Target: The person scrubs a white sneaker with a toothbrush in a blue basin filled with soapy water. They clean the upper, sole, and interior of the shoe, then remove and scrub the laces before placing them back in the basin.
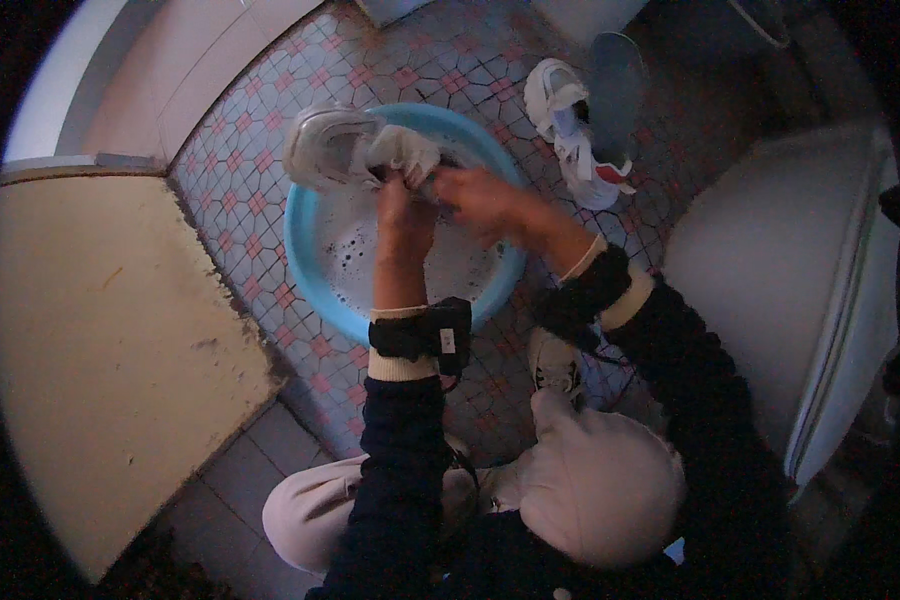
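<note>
A white sneaker [326,150] is held over the far rim of a light blue plastic basin [300,247]. Its toe points left, past the rim. My left hand [405,221] grips the sneaker near its opening. Close to the heel end, my right hand [487,202] has its fingers curled against the shoe; motion blur hides whether it holds something else. Sudsy, cloudy water [352,262] with bubbles fills the basin below both hands.
Another white shoe [559,97] with a red patch lies on the patterned tile floor [232,187], beside a grey-blue elongated object [616,94]. A yellowish worn panel [112,337] borders the left, and a large pale appliance-like body [765,270] the right. My knees [607,487] are close below.
</note>
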The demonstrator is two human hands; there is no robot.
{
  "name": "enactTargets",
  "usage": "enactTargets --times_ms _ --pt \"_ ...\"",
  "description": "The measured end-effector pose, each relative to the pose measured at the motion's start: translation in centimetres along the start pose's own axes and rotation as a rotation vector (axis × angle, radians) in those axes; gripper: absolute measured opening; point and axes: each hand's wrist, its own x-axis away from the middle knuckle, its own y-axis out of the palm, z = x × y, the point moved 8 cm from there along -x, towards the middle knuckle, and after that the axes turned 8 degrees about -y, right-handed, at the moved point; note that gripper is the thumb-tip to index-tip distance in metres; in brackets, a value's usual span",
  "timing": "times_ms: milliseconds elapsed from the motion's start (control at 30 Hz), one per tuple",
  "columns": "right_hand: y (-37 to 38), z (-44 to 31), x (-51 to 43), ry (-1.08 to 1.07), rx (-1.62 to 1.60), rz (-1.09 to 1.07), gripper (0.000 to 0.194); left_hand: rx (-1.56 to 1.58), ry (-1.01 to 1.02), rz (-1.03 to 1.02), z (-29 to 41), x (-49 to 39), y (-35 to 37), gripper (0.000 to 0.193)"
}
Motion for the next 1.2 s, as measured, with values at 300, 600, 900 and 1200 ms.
enactTargets --times_ms 300,600,900,1200 --pt "1.7 1.7 -2.5 -0.335 0.576 0.051 0.030 0.152 -0.016 0.097 0.4 0.8 -2.1 0.038" --pt "0.8 -0.6 -1.7 -0.277 0.747 0.048 0.029 0.158 -0.025 -0.083 0.1 -0.2 -1.1 0.044" --pt "0.4 0.8 -0.6 -0.406 0.517 0.182 0.024 0.099 -0.022 0.117 -0.7 0.1 -1.0 0.043" --pt "-1.2 0.3 -0.9 -0.080 0.328 -0.103 0.032 -0.084 0.077 -0.118 0.0 -0.5 1.5 0.034"
